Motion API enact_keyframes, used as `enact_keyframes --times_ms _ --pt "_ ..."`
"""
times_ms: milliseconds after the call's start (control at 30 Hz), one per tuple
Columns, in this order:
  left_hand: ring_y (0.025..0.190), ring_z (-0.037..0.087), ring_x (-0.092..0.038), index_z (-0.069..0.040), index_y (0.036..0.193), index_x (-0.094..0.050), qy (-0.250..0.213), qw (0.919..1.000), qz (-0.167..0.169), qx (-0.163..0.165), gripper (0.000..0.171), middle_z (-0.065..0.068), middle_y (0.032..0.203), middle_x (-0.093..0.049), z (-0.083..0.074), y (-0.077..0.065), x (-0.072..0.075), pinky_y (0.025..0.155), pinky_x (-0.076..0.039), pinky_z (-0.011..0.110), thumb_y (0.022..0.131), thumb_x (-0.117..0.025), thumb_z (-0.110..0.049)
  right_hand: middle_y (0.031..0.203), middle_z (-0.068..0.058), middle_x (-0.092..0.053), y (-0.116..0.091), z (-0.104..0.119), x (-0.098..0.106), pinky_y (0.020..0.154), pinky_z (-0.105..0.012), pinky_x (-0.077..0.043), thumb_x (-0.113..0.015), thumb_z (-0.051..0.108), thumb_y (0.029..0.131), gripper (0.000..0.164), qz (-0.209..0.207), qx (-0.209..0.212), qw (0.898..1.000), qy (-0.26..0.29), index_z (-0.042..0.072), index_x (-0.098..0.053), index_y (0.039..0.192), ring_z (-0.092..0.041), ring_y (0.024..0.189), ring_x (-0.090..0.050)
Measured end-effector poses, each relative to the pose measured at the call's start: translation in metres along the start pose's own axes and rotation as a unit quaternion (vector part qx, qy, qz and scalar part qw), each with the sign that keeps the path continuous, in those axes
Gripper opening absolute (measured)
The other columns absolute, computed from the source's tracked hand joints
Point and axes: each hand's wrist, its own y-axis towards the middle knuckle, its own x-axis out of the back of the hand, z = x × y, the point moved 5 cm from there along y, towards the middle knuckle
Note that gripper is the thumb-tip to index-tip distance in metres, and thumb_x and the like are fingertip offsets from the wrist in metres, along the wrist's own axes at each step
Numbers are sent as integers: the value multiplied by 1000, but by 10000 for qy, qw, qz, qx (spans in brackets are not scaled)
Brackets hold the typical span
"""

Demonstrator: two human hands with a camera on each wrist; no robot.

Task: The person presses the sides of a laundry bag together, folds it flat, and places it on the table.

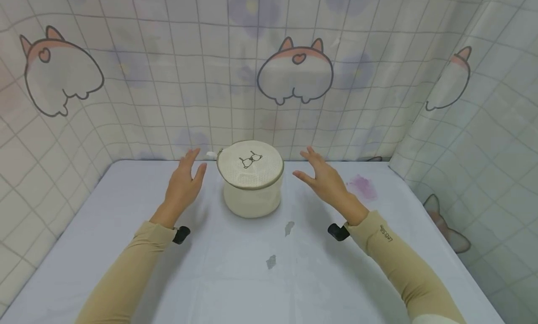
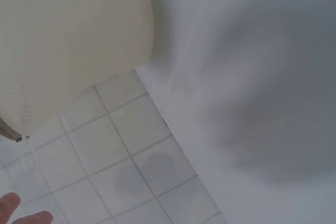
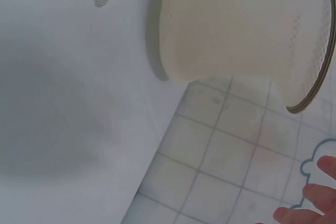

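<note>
A cream, round mesh laundry bag (image 1: 252, 198) stands upright at the back middle of the table, its lid bearing a small printed drawing of glasses. A brown zipper edge (image 3: 321, 85) runs round the lid, as the right wrist view shows. On the bag's left side, my left hand (image 1: 183, 186) hovers apart from it with fingers extended. Opposite, my right hand (image 1: 329, 181) is held above the table, fingers spread and pointing toward the bag. Neither hand holds anything. In the left wrist view, the bag's side (image 2: 73, 40) and two fingertips (image 2: 34, 217) show.
The table has a white cover (image 1: 235, 277) with two grey worn patches (image 1: 271, 262) and a pink stain (image 1: 363, 187) at the back right. A grid-patterned curtain (image 1: 168, 104) with cartoon corgi prints encloses the back and sides.
</note>
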Motion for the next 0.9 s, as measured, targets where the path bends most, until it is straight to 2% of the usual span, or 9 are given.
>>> enact_keyframes --times_ms 100,233,400,500,633,767,900 --pt "150 47 -23 -8 162 -29 -260 9997 32 17 59 22 165 -25 -3 1 0 119 -22 63 111 -40 -37 168 -15 -19 0 2 0 117 -59 -29 -62 42 103 70 -59 76 9999 55 5 -39 157 -39 151 -26" --pt "148 45 -31 -10 162 -30 -727 9971 82 185 58 21 162 -32 -6 0 2 117 -28 62 112 -37 -39 167 -15 -24 -1 5 -1 117 -57 -30 -64 39 102 66 -157 157 9996 154 5 -43 155 -39 150 -29" --pt "144 43 -38 -8 160 -33 -1221 9919 26 360 57 22 159 -39 -9 0 4 114 -34 60 113 -35 -39 165 -18 -28 -3 11 -1 117 -57 -31 -65 34 103 60 -270 288 9980 488 4 -48 152 -38 149 -31" --pt "142 44 -41 -6 160 -34 -1461 9881 -2 480 58 23 157 -41 -9 1 4 114 -35 60 113 -35 -40 164 -19 -30 -2 13 -1 114 -56 -37 -64 31 104 58 -272 323 9963 753 3 -48 151 -38 149 -32" --pt "140 43 -45 -7 160 -32 -1998 9770 132 726 59 24 154 -44 -10 5 0 115 -33 60 113 -34 -41 164 -18 -31 -1 11 -2 109 -56 -43 -61 26 106 54 -194 153 9911 1305 3 -46 152 -39 147 -35" --pt "139 42 -47 -6 161 -28 -2465 9641 262 953 60 24 154 -45 -10 7 -4 114 -34 61 113 -31 -41 162 -17 -36 0 8 -4 111 -54 -41 -60 24 106 54 -76 -125 9826 1852 3 -45 153 -40 144 -39" --pt "139 40 -47 -8 162 -27 -2795 9515 303 1249 60 22 155 -45 -9 7 -6 113 -34 62 113 -32 -41 160 -16 -41 2 7 -8 112 -53 -41 -60 25 106 54 -7 -327 9759 2158 3 -46 153 -38 143 -43"
